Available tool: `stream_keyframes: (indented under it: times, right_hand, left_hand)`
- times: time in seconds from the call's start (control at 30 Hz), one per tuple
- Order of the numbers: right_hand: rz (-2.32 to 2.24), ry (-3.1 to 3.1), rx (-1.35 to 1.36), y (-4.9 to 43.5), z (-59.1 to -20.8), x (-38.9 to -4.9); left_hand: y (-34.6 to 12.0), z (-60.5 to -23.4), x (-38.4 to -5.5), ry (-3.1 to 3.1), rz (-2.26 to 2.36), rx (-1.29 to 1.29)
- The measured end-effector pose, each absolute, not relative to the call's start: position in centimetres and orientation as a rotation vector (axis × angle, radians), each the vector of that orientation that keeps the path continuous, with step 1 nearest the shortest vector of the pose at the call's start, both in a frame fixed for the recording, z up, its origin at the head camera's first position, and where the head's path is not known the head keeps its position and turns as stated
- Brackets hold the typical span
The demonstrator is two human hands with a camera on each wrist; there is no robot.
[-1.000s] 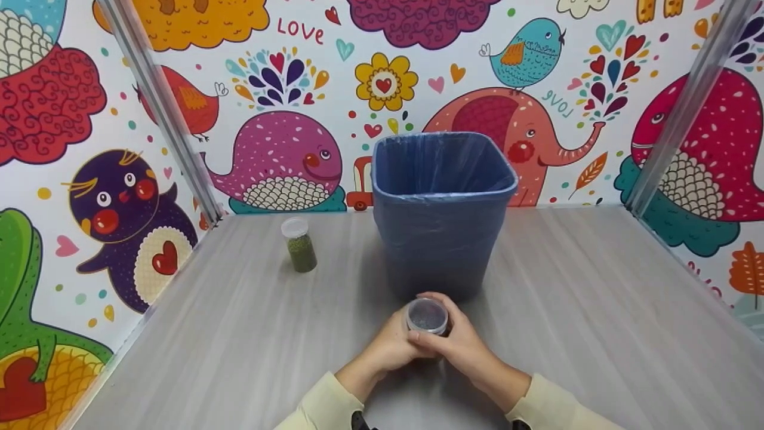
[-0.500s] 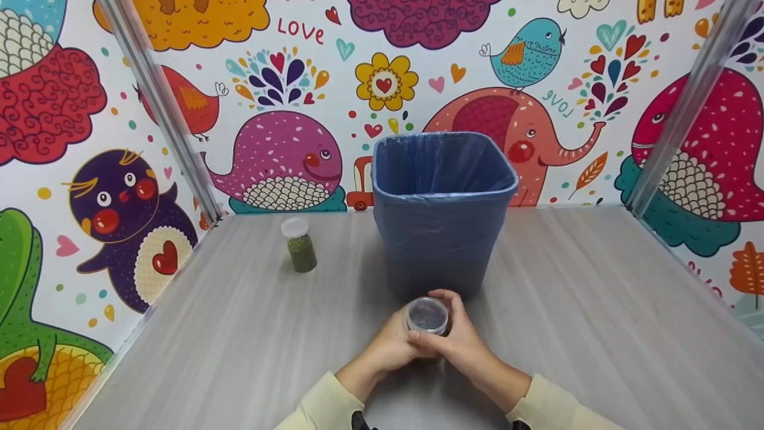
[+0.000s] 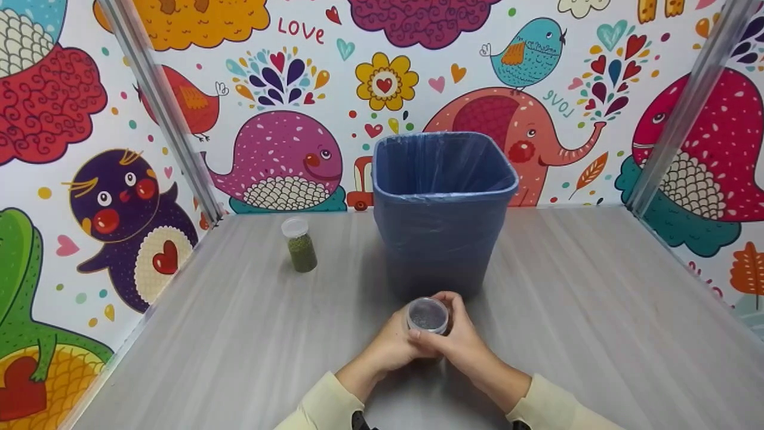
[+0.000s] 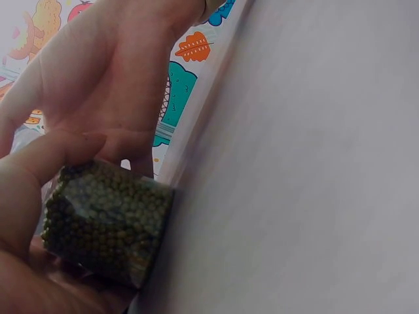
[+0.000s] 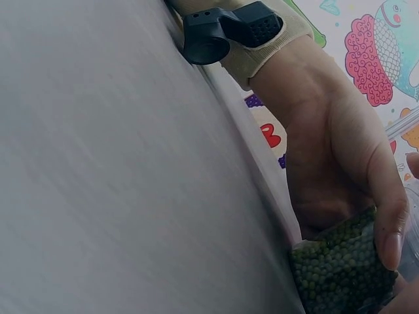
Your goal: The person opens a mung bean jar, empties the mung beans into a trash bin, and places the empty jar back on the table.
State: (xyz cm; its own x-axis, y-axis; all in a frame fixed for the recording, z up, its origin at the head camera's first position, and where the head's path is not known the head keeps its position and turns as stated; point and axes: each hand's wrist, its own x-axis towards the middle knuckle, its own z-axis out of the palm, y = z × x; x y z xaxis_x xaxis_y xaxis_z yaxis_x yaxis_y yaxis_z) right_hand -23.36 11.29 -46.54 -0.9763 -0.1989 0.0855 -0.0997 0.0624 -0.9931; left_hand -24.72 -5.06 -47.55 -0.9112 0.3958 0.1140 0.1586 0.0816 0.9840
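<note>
Left hand (image 3: 393,339) curled round the jar (image 4: 111,222), right hand (image 3: 462,335) curled about its top, you hold it upright between them just short of the bin (image 3: 441,239), and bracing low should best steady any twist above.

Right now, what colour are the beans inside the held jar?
Green; the beans show best in the left wrist view.

Extends both arms (image 3: 361,377) forward and inward, with left hand (image 3: 391,341) and right hand (image 3: 461,340) placed very close together in front. Grips with both of them, using curled fingers (image 3: 452,300). Points the right thumb (image 3: 428,340) across, toward the left hand.
</note>
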Motion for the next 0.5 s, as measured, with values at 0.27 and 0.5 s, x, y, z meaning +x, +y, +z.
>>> stream_keyframes:
  times: [0.27,0.5]
  right_hand:
    - [-2.071,2.221,-0.315,11.34,-46.43,-23.32]
    - [-2.050,2.218,-0.337,11.29,-46.33,-23.40]
  left_hand:
    - [-5.06,-47.47,-24.69,2.181,1.931,0.573]
    - [-5.09,-47.44,-24.66,2.186,1.928,0.570]
